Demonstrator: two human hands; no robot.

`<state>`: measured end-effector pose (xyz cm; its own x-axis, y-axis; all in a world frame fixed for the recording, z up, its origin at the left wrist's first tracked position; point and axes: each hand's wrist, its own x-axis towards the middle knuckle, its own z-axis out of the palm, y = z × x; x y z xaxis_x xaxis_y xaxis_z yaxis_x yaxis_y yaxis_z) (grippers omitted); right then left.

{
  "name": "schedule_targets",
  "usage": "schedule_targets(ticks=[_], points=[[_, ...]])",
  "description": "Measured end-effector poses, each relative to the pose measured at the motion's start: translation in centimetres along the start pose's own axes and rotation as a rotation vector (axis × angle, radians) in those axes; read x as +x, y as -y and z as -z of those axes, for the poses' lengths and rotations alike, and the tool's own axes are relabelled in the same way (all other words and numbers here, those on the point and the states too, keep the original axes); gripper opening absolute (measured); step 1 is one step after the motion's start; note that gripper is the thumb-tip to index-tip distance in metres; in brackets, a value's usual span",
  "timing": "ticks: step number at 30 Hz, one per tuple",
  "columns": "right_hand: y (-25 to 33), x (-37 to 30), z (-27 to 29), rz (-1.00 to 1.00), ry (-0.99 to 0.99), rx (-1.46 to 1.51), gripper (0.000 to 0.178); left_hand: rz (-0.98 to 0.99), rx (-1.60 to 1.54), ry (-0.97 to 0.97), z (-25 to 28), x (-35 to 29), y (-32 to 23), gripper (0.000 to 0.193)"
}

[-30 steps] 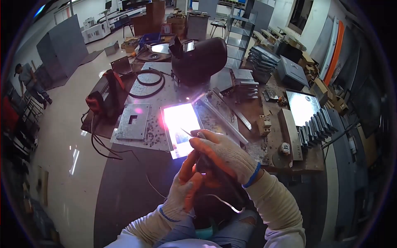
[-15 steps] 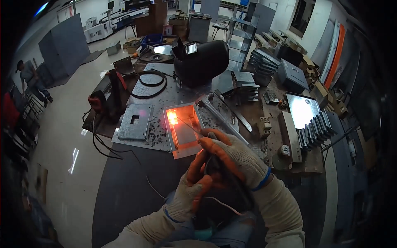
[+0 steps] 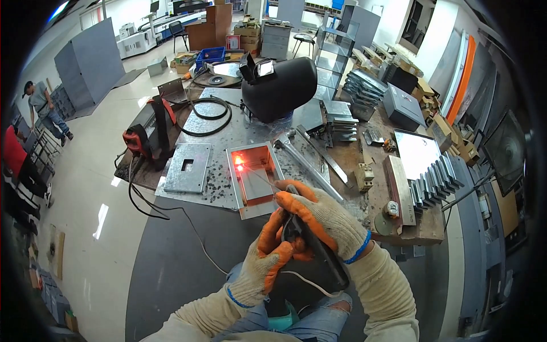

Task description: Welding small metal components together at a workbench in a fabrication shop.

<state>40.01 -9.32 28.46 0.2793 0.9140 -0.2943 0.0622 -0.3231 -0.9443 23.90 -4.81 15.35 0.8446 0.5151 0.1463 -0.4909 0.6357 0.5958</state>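
Note:
Both my hands wear white knit gloves with orange palms. My right hand (image 3: 322, 214) is closed around a black-handled electrode holder (image 3: 325, 256), whose handle slants down toward my lap. My left hand (image 3: 265, 256) is closed on its lower side, close to the right one; its exact grip is partly hidden. A thin welding rod (image 3: 263, 178) runs from the right fingers into an open rectangular metal box (image 3: 235, 185). At the rod's far end, a small red-orange glow (image 3: 239, 162) lights the box's upper left inside corner.
A flat metal plate with a square hole (image 3: 196, 171) lies left of the box. A black welding helmet (image 3: 282, 91) stands behind, beside a coiled black cable (image 3: 194, 117). Metal bars (image 3: 310, 165) and stacked brackets (image 3: 436, 179) lie rightward. Two people (image 3: 43, 111) are at far left.
The glow in the box has shrunk and dimmed, and the surrounding room looks brighter. My hands and the electrode holder have barely moved.

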Motion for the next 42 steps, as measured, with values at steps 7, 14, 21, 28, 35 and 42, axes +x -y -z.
schedule_targets(ticks=[7,14,21,28,35,42], points=[[-0.5,-2.0,-0.6,0.019,-0.012,0.108,0.055,0.044,0.037,-0.009,-1.2,-1.5,-0.2,0.082],[-7.1,-6.2,-0.7,0.479,-0.161,0.150,0.058,0.038,0.044,0.127,-2.0,-5.1,2.5,0.090],[-8.5,-14.8,-3.5,0.534,-0.585,0.387,0.063,0.521,0.771,0.324,-0.3,-10.6,9.2,0.067],[-18.7,-22.2,-5.6,0.433,-0.455,0.631,0.072,0.713,0.398,0.560,0.2,-10.5,13.2,0.054],[-20.4,-23.6,-1.7,0.450,-0.735,0.220,0.084,0.701,0.501,0.498,-2.4,-9.6,13.4,0.048],[-19.7,-15.0,9.8,0.125,-1.149,-0.612,0.070,0.219,1.660,0.461,6.2,-12.5,9.6,0.065]])
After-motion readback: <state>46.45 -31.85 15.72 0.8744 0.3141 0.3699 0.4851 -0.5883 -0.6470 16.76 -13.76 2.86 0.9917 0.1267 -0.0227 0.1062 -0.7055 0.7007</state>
